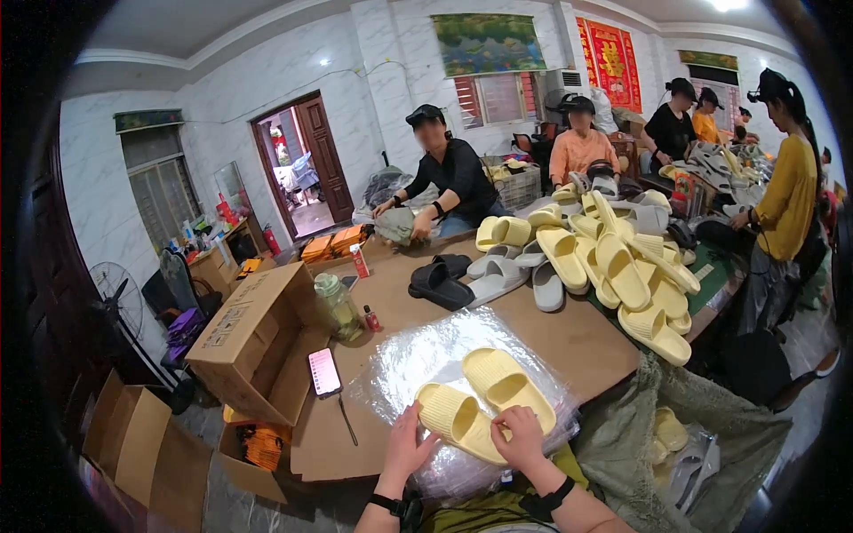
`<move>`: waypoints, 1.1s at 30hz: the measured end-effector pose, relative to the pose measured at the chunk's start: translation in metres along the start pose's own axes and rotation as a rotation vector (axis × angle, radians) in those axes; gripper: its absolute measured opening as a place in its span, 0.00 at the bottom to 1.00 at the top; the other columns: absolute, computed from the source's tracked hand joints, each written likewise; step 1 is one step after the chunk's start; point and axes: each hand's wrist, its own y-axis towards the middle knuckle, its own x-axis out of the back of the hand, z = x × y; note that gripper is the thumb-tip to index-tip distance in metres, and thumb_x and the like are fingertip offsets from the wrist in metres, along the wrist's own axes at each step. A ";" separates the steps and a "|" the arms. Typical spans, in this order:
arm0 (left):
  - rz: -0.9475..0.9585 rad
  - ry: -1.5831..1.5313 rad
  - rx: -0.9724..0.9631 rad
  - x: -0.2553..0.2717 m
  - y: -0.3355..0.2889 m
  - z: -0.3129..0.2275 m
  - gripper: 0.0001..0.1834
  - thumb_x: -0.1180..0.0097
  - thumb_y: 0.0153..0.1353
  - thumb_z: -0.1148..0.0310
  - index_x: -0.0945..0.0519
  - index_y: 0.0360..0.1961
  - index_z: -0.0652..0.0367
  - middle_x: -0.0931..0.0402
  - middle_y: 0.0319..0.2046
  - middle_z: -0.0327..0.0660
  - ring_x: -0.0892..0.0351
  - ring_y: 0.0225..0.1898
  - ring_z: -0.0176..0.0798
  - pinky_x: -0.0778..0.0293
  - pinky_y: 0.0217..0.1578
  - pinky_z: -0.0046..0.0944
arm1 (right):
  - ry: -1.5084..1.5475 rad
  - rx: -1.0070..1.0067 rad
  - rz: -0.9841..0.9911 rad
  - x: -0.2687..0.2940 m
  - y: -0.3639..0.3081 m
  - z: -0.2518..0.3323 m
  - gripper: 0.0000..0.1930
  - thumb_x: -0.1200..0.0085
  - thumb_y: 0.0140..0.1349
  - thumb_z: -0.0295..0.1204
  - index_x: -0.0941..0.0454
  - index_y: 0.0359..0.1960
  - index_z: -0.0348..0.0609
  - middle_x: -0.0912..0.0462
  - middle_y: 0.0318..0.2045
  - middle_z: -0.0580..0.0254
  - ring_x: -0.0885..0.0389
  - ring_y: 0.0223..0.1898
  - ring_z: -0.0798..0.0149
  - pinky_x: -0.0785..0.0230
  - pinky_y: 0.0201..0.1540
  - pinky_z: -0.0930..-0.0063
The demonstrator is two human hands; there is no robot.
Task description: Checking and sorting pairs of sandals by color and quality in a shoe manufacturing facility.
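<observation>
Nearby, a phone point(323, 371), bottle point(338, 306) and open carton point(253, 342) crowd our worktop point(577, 342), with a heap of yellow slippers point(622, 266) beyond. We press two pale yellow ridged slides point(484, 400) onto clear plastic bags point(418, 360) at the near edge: left hand point(404, 444) flat beside one, right hand point(522, 435) curled over its heel.

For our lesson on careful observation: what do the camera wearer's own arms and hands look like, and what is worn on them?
Both forearms are bare, with no sleeves or gloves. The left hand has a black watch-like band at the wrist; the right hand has a wider black wristband. No rings can be made out.
</observation>
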 end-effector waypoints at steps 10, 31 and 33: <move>0.003 -0.040 0.052 -0.001 -0.009 0.010 0.49 0.34 0.60 0.55 0.45 0.74 0.65 0.40 0.71 0.61 0.41 0.72 0.63 0.44 0.71 0.54 | 0.031 0.016 0.013 -0.005 -0.004 -0.002 0.06 0.36 0.52 0.25 0.21 0.30 0.47 0.21 0.31 0.61 0.24 0.38 0.53 0.31 0.40 0.62; -1.364 0.192 -0.539 0.390 -0.071 -0.184 0.27 0.69 0.79 0.68 0.52 0.75 0.61 0.43 0.72 0.59 0.35 0.69 0.61 0.41 0.72 0.51 | -0.003 -0.013 0.031 0.000 -0.007 -0.009 0.06 0.37 0.53 0.26 0.22 0.31 0.47 0.22 0.33 0.60 0.24 0.39 0.51 0.31 0.42 0.59; -1.168 -0.001 -0.687 0.385 -0.102 -0.138 0.29 0.67 0.78 0.65 0.52 0.76 0.60 0.42 0.72 0.58 0.34 0.69 0.60 0.39 0.71 0.51 | 0.019 0.019 0.001 0.001 -0.007 -0.009 0.07 0.37 0.52 0.26 0.22 0.31 0.47 0.22 0.33 0.60 0.25 0.38 0.50 0.31 0.41 0.59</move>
